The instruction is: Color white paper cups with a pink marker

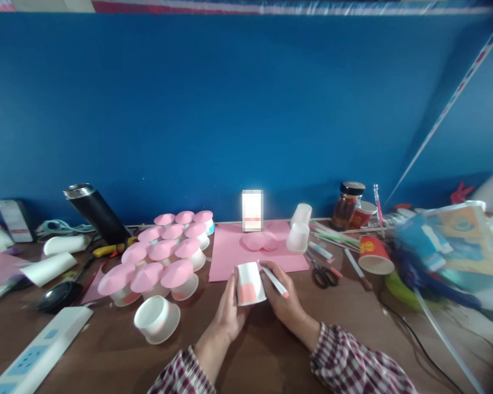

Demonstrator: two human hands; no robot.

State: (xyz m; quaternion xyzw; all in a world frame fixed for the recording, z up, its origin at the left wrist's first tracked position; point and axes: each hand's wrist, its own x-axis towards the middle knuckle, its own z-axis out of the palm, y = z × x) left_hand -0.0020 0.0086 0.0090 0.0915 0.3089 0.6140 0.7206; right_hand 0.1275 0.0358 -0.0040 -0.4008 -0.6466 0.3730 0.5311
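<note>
My left hand (pixel 229 313) grips an upside-down white paper cup (pixel 250 283) with a pink-coloured patch on its side, just above the brown table. My right hand (pixel 285 301) holds a white marker with a pink tip (pixel 274 280) against the cup's right side. Behind the cup lies a pink paper sheet (pixel 234 246) with pink paper circles (pixel 259 241) on it. To the left stands a cluster of several upturned cups topped with pink discs (pixel 164 254). A lone white cup (pixel 156 319) lies on its side near my left forearm.
Scissors (pixel 322 275), loose markers (pixel 355 267), a red paper cup (pixel 373 255), two clear plastic cups (pixel 299 230) and a glass jar (pixel 347 205) lie to the right. A black flask (pixel 94 212), paper rolls (pixel 51 267) and a power strip (pixel 39 353) sit left. A blue wall stands behind.
</note>
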